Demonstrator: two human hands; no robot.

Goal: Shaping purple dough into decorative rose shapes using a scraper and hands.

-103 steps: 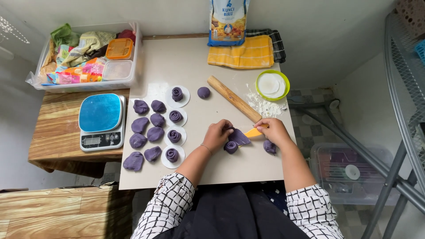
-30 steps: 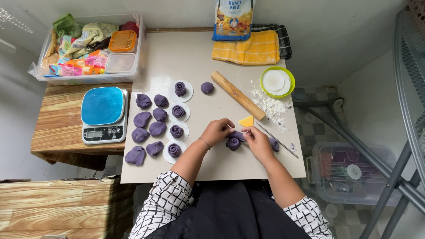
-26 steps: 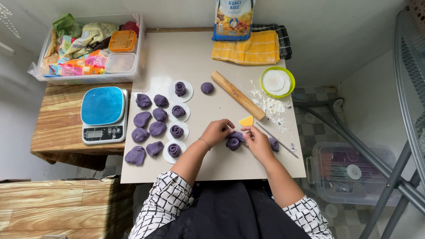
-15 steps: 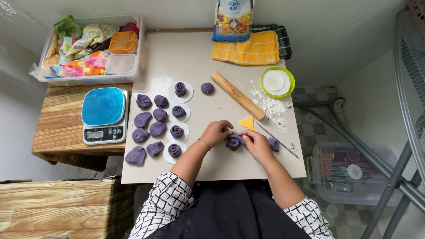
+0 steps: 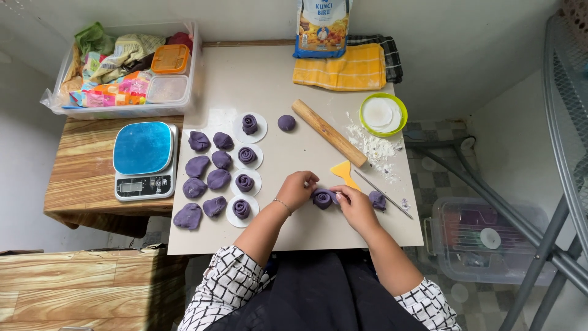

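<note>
The purple dough roll (image 5: 323,197) sat on the tabletop (image 5: 294,153), gripped between the curled fingers of the left hand (image 5: 297,189) and right hand (image 5: 355,206). Its underside was hidden. Beyond lay a yellow scraper (image 5: 343,171).

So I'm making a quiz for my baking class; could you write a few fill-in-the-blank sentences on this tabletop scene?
1. Both hands, left hand and right hand, hold one rolled piece of dough whose colour is ____.
2. The long wooden rolling pin lies beside a small plastic scraper coloured ____.
3. The digital kitchen scale has a weighing top coloured ____.
4. The number of finished rolled dough spirals resting on round white paper discs is ____.

Missing words: purple; yellow; blue; four
</note>
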